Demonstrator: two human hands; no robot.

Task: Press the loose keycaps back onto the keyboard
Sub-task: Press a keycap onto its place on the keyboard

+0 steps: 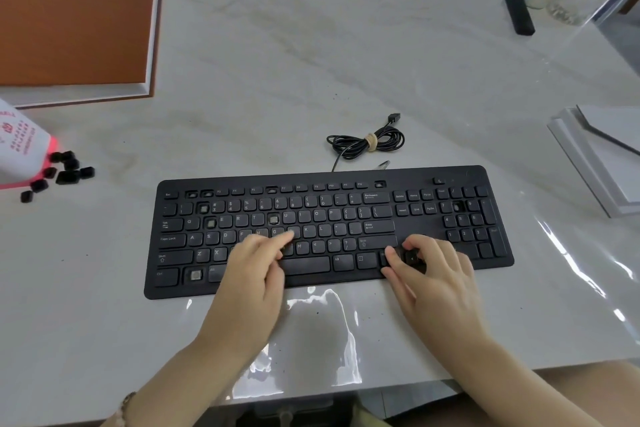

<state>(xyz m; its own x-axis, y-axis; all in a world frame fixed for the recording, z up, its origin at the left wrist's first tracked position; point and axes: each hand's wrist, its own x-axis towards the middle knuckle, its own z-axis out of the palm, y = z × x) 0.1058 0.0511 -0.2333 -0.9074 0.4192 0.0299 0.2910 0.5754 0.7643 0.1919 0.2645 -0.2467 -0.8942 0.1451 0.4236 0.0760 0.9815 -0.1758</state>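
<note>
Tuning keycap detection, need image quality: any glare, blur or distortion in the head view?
Head view: strong glare on the clear table cover before the keyboard and toward the right; wide-angle bend bows the keyboard; key legends soft; loose keycaps dark, little detail.

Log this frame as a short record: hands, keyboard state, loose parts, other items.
keyboard: black, full-size, flat on the table
empty sockets: several bare switches show, among them at 2, W and Y
left hand: fingers straight, index tip on the home row near J
right hand: fingers curled round an arrow keycap at the arrow cluster
loose keycaps: pile on the table, left of the keyboard, beside a white-and-red bag
cable: coiled and tied, behind the keyboard
</note>
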